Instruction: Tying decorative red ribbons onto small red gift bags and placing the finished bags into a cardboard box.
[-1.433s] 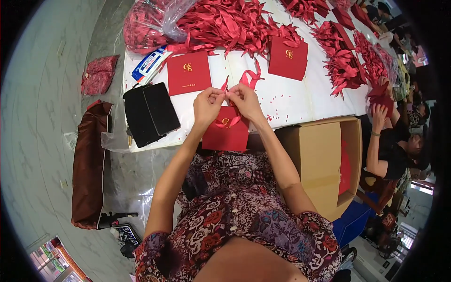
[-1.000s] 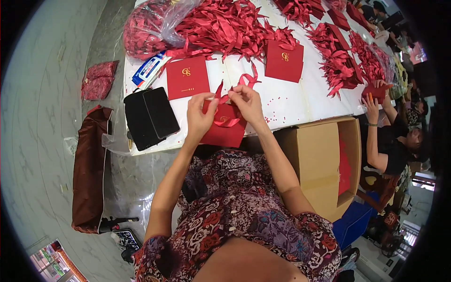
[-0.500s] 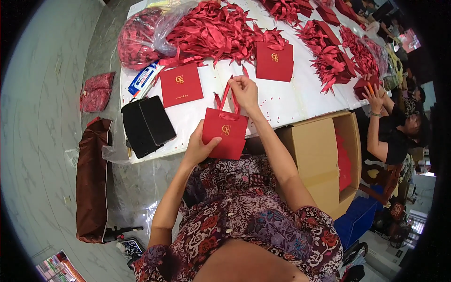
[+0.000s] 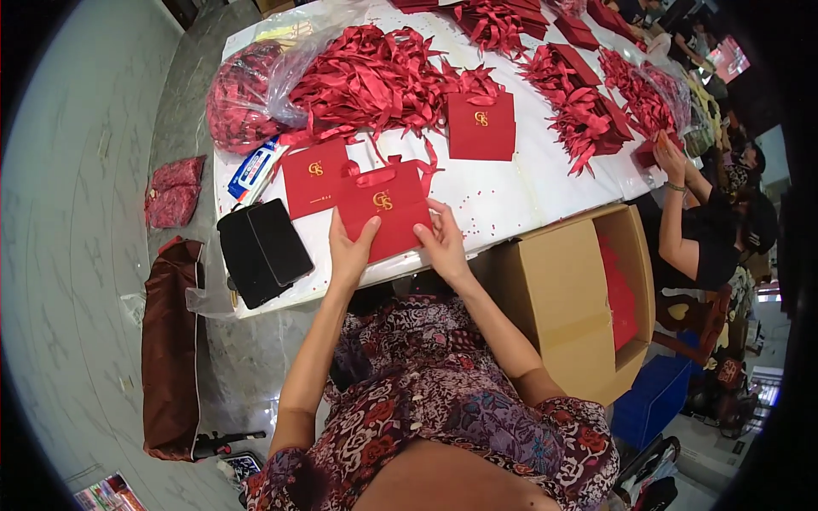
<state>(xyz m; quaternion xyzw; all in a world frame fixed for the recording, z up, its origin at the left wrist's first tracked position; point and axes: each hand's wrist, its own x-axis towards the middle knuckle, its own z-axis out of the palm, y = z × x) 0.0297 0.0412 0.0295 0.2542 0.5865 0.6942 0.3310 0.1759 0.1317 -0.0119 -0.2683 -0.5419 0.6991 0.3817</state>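
I'm watching from the head view, and here's the relation that counts: the red gift bag (image 4: 392,226) sits squarely between my 2 hands, neither one nearer, since both are touching it. My left hand (image 4: 349,251) pinches the left side, thumb across the front; my right hand (image 4: 443,243) has the lower right corner, thumb on the front too, so both grips are narrow, around the bag's edges. Its upper edge slants, climbing toward the right, and the ribbon handle (image 4: 375,177) points away from me, toward the ribbon pile (image 4: 375,85). Below is the near part of the table (image 4: 511,200); whether the bag touches it, I can't tell. Up and left, 1 flat red bag (image 4: 307,192) lies partly behind it.
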